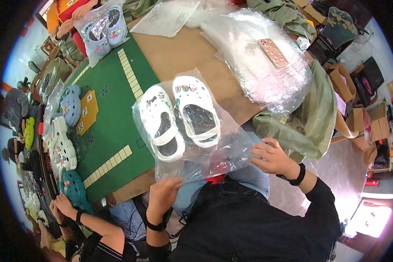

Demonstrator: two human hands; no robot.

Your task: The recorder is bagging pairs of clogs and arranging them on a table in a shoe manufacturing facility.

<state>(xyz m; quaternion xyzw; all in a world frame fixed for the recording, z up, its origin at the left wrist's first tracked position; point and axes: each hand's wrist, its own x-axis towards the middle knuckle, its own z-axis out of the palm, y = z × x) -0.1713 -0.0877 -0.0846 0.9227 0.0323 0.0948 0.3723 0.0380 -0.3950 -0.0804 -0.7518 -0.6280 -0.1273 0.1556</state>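
Pair of white clogs (181, 117) with small charms sits inside a clear plastic bag (222, 150), toes toward 12 o'clock, soles down, lying on the bench (179, 52) at its near edge. Both clogs are fully inside the bag; the open mouth end hangs toward 6 o'clock over the person's lap.

Left hand (161, 194) grips the bag's near edge at 7 o'clock, fingers curled together and clamped on the film. Right hand (273, 157) holds the same edge at 4 o'clock, fingers pinched on the plastic.

Judgement: insertion looks done; the mouth appears not yet folded or sealed.

Outward: green mat (111, 122) with yellow tile strips lies at 9 o'clock of the bag. Stack of empty clear bags (253, 52) at 1 o'clock, a patterned phone (273, 52) resting on it. Bagged pale blue clogs (105, 30) at 11 o'clock, held by another person's hand. More bagged clogs (63, 144), white, blue and teal, line the far left edge. A co-worker's hand (63, 205) reaches in at 8 o'clock.
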